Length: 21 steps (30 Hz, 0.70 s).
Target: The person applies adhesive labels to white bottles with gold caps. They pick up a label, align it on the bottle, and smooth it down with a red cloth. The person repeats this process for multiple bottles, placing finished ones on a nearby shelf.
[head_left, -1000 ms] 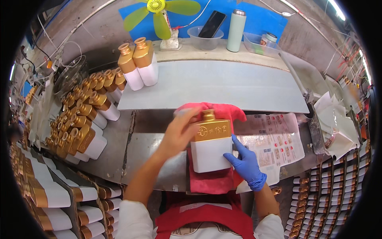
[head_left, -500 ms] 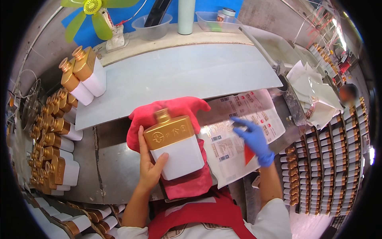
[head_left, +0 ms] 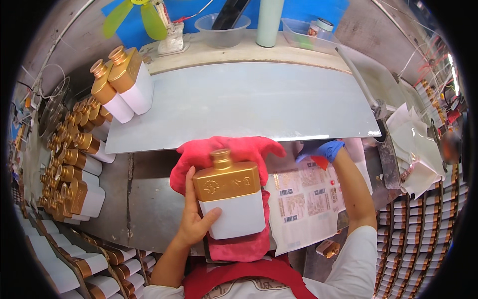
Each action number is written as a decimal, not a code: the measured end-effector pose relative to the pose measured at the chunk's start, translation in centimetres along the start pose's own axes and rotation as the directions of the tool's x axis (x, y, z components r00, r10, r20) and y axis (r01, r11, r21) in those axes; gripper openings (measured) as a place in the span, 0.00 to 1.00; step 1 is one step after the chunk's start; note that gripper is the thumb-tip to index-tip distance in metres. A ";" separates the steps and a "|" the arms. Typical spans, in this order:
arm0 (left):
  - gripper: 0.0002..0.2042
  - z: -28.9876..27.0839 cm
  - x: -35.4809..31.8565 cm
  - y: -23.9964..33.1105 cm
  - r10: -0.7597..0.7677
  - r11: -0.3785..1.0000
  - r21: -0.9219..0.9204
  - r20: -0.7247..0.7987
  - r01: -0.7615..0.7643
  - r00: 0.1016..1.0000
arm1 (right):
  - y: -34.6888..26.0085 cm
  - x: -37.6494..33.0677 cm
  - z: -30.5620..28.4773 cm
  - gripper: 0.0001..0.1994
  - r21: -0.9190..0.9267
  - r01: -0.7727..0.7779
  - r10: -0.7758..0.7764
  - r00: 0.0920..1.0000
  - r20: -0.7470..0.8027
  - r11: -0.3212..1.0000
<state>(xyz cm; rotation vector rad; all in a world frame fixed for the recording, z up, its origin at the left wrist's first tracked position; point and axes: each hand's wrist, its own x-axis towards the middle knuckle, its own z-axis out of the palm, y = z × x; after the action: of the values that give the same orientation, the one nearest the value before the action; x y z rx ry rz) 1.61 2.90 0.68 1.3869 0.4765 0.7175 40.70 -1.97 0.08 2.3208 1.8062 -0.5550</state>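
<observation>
My left hand (head_left: 195, 219) grips a flat, rectangular bottle (head_left: 236, 217) with a white body and an embossed gold shoulder and neck. Its thumb lies across the white front, fingers along the left side. Beneath the bottle is a bunched pink-red towel (head_left: 194, 152). My right hand (head_left: 321, 149), in a blue glove, reaches to the far part of a white sheet of printed transfers (head_left: 298, 231). A flat red pointed piece (head_left: 320, 162) shows under that hand and moves with it; the fingertips are partly hidden near the board's edge.
A grey board (head_left: 239, 104) spans the bench, with two gold-and-white bottles (head_left: 130, 82) at its left end. More bottles (head_left: 79, 169) crowd the left side. Racks of bottles (head_left: 418, 229) stand at right. Behind are a green fan (head_left: 152, 22), plastic tubs (head_left: 224, 35) and a pale tumbler (head_left: 269, 25).
My right hand has moved away from me, over the transfer sheet toward the board's edge, with the red piece. My left hand still holds the bottle on the towel. The view has shifted.
</observation>
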 end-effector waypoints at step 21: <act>0.45 0.4 0.0 0.3 -0.005 0.998 -0.062 0.018 0.007 1.000 | -11.0 -14.8 -5.2 0.08 0.621 0.063 0.068 0.980 -0.185 0.781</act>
<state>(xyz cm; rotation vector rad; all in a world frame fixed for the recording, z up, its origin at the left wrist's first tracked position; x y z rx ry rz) 1.82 2.63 1.01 1.3327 0.4407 0.7087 28.11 -10.64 11.57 2.8874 1.9132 -1.1110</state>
